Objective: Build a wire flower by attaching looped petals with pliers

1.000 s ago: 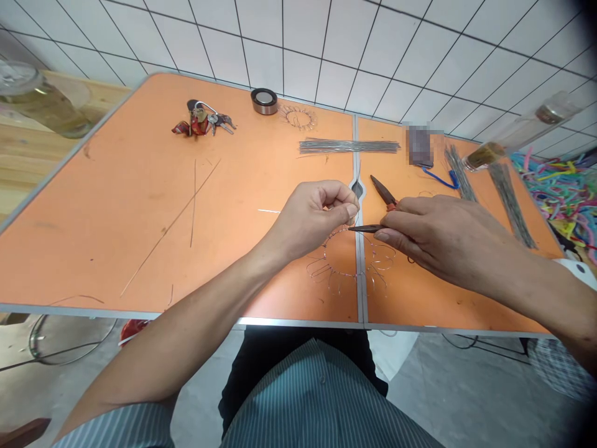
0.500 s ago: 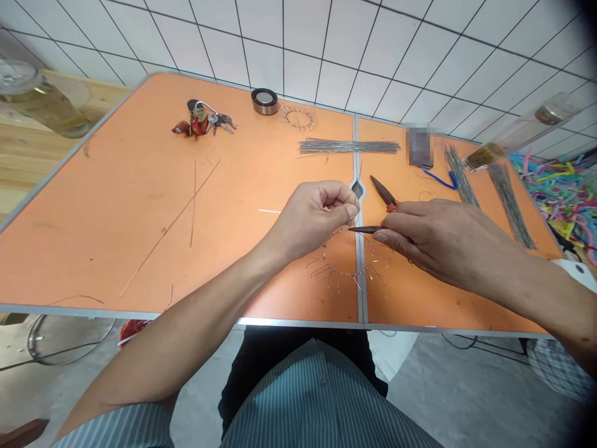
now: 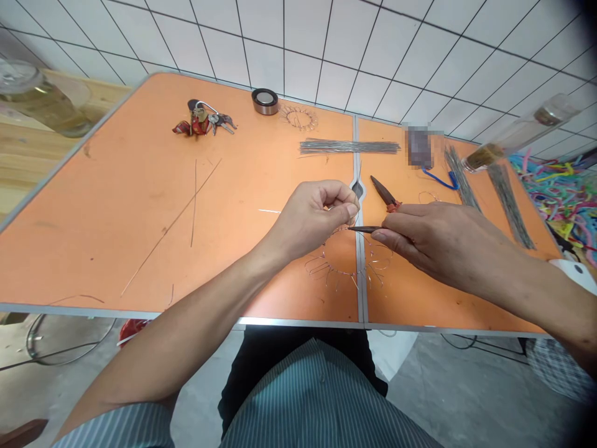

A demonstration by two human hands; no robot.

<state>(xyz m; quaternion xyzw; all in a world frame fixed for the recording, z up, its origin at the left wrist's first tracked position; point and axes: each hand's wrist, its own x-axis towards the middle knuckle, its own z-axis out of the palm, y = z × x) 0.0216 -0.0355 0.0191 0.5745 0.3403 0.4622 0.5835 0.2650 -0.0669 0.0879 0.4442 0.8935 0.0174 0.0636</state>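
While the left hand pinches the wire ring at its far edge between thumb and forefinger, the right hand is wrapped around pliers, their tip at that same edge. The ring spans the seam of the tabletop, on the body side of the left hand and just beside the right.

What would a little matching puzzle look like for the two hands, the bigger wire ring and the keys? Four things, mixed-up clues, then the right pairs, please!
Things
1. Right hand
2. Keys
3. Larger wire ring
4. Left hand

Clues
A. Circular, with thin loops sticking outward
B. Thumb and fingertips pinched together
C. Gripping a dark pointed tool
D. Lying left of a round, black-rimmed tin

Right pairs: 1-C, 2-D, 3-A, 4-B
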